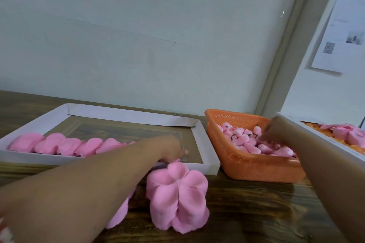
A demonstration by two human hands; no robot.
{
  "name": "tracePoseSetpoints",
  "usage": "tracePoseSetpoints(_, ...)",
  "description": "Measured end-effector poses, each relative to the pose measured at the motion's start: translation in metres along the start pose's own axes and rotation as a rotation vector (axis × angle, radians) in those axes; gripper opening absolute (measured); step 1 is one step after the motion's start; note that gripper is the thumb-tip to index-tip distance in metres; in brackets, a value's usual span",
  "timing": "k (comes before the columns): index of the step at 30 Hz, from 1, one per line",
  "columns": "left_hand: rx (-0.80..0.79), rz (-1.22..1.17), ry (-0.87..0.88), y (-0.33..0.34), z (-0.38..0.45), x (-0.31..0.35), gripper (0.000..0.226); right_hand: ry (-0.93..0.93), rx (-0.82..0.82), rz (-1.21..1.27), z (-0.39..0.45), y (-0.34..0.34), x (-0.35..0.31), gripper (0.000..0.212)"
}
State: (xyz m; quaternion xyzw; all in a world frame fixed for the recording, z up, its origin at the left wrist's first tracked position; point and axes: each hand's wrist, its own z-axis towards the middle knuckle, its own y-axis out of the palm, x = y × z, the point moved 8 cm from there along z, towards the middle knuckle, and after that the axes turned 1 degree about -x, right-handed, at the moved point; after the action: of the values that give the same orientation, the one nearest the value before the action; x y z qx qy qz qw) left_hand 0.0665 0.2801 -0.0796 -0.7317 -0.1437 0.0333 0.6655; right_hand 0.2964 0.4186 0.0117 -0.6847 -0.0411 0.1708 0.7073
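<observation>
Though their grips are blurred, left hand (172, 149) reaches petal-lined tray (126, 115), right hand (276, 131) bud-filled basket (256, 169).

Dim, soft indoor light; motion blur, wide-angle tilt.

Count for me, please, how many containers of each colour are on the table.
White cardboard trays: 2, the left tray and the right tray
Orange perforated basket: 1
Total: 3
</observation>
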Motion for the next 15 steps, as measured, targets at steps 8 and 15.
tracePoseSetpoints(8,-0.001,-0.15,0.022,-0.005,-0.009,0.002,0.042,-0.021,-0.14,-0.374,0.012,0.043,-0.013,0.072)
tracePoseSetpoints(15,0.282,-0.084,0.126,-0.044,-0.026,0.004,0.038,-0.077,-0.145,-0.452,0.012,0.048,-0.025,0.052)
